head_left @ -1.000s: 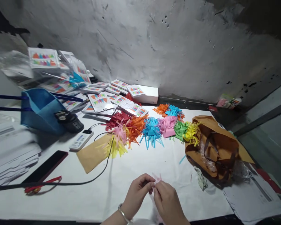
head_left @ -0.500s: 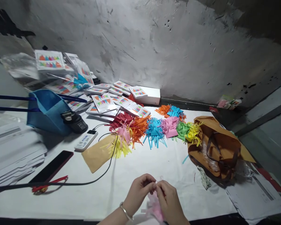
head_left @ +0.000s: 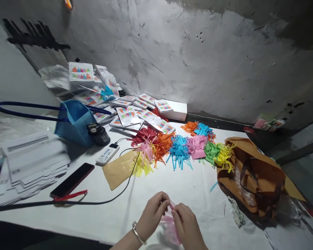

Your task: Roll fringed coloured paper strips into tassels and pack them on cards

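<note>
Near the table's front edge, a pink tissue paper tassel (head_left: 173,232) hangs between my hands, its lower end blurred. The fingers of my left hand (head_left: 154,211), which wears a silver bangle on the wrist, are closed in a pinch on its upper end. Close beside it, my right hand (head_left: 188,224) also grips the pink paper, thumb and fingers pressed together. Beyond the hands lies a row of fringed paper bundles: red (head_left: 143,135), orange (head_left: 163,144), blue (head_left: 179,149), pink (head_left: 197,146), green (head_left: 211,152) and yellow (head_left: 224,156).
Several printed packs (head_left: 127,116) are heaped at the back left beside a blue bag (head_left: 74,123). A power bank (head_left: 107,154), a phone (head_left: 72,180) and a black cable (head_left: 94,203) lie to the left. At right stands an open brown bag (head_left: 261,184).
The view has swung left, so the table's things appear farther right. My hands have moved slightly apart, with a pink strand now stretched between their fingertips.
</note>
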Available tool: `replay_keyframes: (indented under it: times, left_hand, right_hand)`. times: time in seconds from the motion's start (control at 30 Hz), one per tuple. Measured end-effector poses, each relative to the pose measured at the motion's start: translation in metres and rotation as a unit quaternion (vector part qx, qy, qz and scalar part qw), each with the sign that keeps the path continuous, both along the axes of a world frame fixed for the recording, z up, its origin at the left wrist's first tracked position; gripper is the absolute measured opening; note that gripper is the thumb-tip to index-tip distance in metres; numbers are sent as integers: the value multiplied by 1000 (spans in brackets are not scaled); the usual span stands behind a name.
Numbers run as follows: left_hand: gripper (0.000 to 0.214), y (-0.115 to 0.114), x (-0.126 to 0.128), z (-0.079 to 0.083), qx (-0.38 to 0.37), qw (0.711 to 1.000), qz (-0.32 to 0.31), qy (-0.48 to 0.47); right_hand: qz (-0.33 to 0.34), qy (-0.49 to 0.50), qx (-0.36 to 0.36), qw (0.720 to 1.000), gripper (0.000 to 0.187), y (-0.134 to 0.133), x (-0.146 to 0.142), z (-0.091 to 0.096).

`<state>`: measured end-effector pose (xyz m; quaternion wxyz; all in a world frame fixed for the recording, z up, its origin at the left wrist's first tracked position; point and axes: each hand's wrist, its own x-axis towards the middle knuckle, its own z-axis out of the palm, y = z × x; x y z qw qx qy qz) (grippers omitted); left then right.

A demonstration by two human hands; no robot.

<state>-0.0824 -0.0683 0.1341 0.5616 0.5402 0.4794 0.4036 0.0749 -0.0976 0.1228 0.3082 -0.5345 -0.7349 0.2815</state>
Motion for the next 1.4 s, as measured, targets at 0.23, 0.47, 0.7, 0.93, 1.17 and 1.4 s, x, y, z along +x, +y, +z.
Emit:
replay_keyframes:
  times: [0.23,0.47,0.7,0.93,1.17,1.4]
  left_hand:
    - [38,32,-1,-34,-43,994,93,-34]
    - [53,172,-83,-13,49,937,329,109]
    - [52,130,-35,-96,209,906,217,298]
    - [42,52,18,-181,224,916,-35,331]
    - [44,70,38,-165,194,926,-52,320]
    - [48,65,47,-162,140,946,10,291]
  right_hand:
    - [-85,47,38,995,22,9,-1,-32]
    - [-128,29,38,991,24,-3,32,-56]
    - [-196,-14,8,980,24,-34,64,-114]
    - [-487,-133,58,861,44,-4,221,-151]
    - [-466,-160,43,869,53,6,297,-155]
    - [-361,-105,120,919,39,54,225,-145]
